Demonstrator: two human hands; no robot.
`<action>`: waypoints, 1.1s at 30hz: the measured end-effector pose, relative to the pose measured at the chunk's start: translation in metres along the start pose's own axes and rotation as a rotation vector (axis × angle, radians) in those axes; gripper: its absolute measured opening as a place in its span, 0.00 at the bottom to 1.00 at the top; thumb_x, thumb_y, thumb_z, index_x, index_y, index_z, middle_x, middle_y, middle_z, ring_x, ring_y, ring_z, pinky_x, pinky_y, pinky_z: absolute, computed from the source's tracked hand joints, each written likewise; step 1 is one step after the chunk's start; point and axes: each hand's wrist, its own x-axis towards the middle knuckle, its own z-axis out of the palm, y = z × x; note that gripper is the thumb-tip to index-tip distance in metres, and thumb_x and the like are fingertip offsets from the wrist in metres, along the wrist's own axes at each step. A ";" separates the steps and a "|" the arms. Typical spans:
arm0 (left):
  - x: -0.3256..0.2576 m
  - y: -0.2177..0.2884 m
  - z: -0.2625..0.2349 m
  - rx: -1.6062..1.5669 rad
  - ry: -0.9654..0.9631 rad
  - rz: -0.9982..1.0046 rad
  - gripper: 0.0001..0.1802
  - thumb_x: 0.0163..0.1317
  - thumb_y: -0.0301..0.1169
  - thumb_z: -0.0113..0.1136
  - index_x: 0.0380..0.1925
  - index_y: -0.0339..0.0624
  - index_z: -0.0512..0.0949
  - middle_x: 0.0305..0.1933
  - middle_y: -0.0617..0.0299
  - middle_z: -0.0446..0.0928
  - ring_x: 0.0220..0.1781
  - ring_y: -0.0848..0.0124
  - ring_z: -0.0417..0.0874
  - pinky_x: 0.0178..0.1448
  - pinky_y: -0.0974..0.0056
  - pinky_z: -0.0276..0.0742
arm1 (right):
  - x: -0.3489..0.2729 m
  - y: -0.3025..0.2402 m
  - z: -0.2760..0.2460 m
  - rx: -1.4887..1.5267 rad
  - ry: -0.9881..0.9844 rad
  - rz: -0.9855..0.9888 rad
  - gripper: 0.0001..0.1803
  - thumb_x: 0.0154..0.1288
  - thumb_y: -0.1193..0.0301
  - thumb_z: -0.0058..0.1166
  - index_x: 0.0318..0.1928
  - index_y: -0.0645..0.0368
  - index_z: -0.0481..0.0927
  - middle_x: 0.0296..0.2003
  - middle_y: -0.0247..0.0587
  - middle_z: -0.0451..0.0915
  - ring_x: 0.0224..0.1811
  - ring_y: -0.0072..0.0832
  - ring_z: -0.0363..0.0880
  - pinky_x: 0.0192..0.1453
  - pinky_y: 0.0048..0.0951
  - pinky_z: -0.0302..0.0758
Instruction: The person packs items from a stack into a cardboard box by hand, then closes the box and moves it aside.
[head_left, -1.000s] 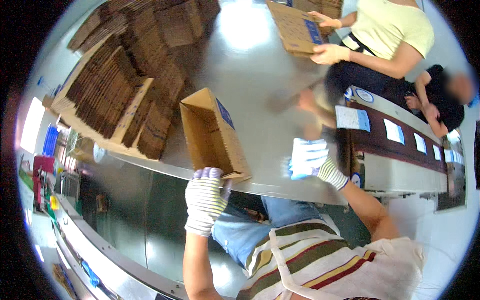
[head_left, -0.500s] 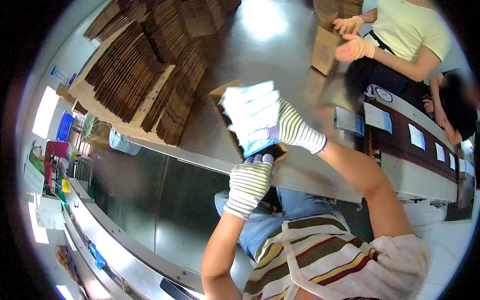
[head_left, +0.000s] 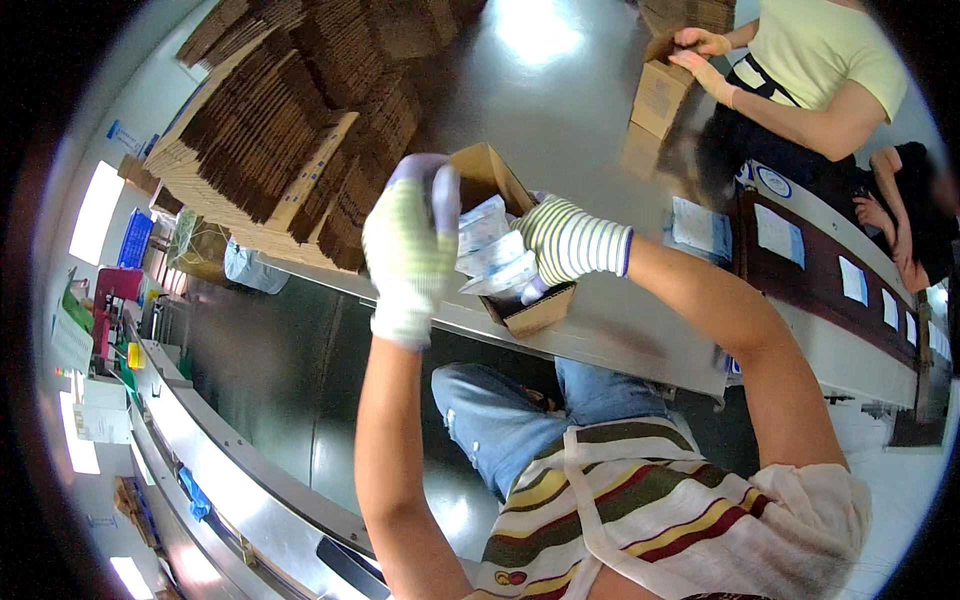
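An open brown cardboard box [head_left: 520,310] sits at the near edge of the grey metal table [head_left: 560,110]. My right hand [head_left: 565,240], in a striped work glove, is shut on a bundle of clear plastic packets [head_left: 490,250] that it holds at the box's mouth. My left hand [head_left: 412,245], in a pale knitted glove, is raised beside the box's left flap and touches the packets from the left.
Stacks of flattened cardboard boxes [head_left: 290,130] fill the table's far left. Across the table another person [head_left: 810,70] folds a brown box [head_left: 660,90]. A conveyor [head_left: 830,270] with white packets runs along the right. A metal rail [head_left: 230,480] curves at lower left.
The right hand fetched packets from the right side and brought them into the box. The left hand moved from the box's bottom edge up to its left side.
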 end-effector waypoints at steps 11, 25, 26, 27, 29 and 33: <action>0.021 -0.055 0.083 0.592 -1.348 0.124 0.14 0.61 0.34 0.49 0.35 0.40 0.83 0.46 0.49 0.80 0.48 0.57 0.81 0.50 0.57 0.76 | -0.051 -0.012 0.046 0.504 0.788 -0.122 0.44 0.40 0.50 0.69 0.54 0.61 0.67 0.52 0.52 0.72 0.57 0.50 0.69 0.62 0.44 0.66; -0.018 -0.004 0.077 0.305 -1.399 0.009 0.24 0.66 0.47 0.41 0.37 0.39 0.80 0.42 0.42 0.78 0.47 0.51 0.79 0.51 0.56 0.75 | -0.059 -0.029 0.084 0.462 0.791 0.068 0.53 0.40 0.57 0.70 0.66 0.59 0.57 0.64 0.52 0.60 0.63 0.49 0.62 0.67 0.47 0.59; -0.019 0.017 0.069 0.281 -1.346 -0.062 0.25 0.66 0.45 0.40 0.37 0.35 0.79 0.41 0.40 0.78 0.45 0.51 0.80 0.49 0.55 0.75 | -0.061 -0.020 0.087 0.446 0.789 0.100 0.52 0.41 0.57 0.70 0.65 0.60 0.57 0.63 0.54 0.62 0.63 0.50 0.64 0.66 0.47 0.60; -0.035 0.019 0.060 0.300 -1.230 -0.010 0.23 0.65 0.46 0.44 0.36 0.36 0.79 0.40 0.41 0.78 0.43 0.49 0.80 0.49 0.53 0.75 | -0.064 -0.020 0.082 0.517 0.807 0.024 0.51 0.43 0.56 0.69 0.65 0.60 0.57 0.62 0.55 0.64 0.61 0.51 0.65 0.65 0.46 0.62; -0.057 0.017 0.057 0.285 -1.006 0.084 0.22 0.62 0.47 0.50 0.34 0.36 0.78 0.37 0.41 0.78 0.40 0.47 0.79 0.46 0.52 0.75 | -0.077 -0.014 0.073 0.651 0.838 -0.101 0.49 0.46 0.53 0.68 0.64 0.61 0.58 0.58 0.59 0.68 0.58 0.52 0.69 0.63 0.45 0.65; -0.056 0.018 0.052 0.270 -0.947 0.105 0.22 0.61 0.44 0.50 0.38 0.33 0.76 0.38 0.40 0.78 0.41 0.49 0.80 0.46 0.53 0.76 | -0.102 0.041 0.082 0.641 0.748 0.039 0.36 0.53 0.56 0.64 0.58 0.61 0.67 0.53 0.55 0.72 0.56 0.47 0.71 0.61 0.42 0.67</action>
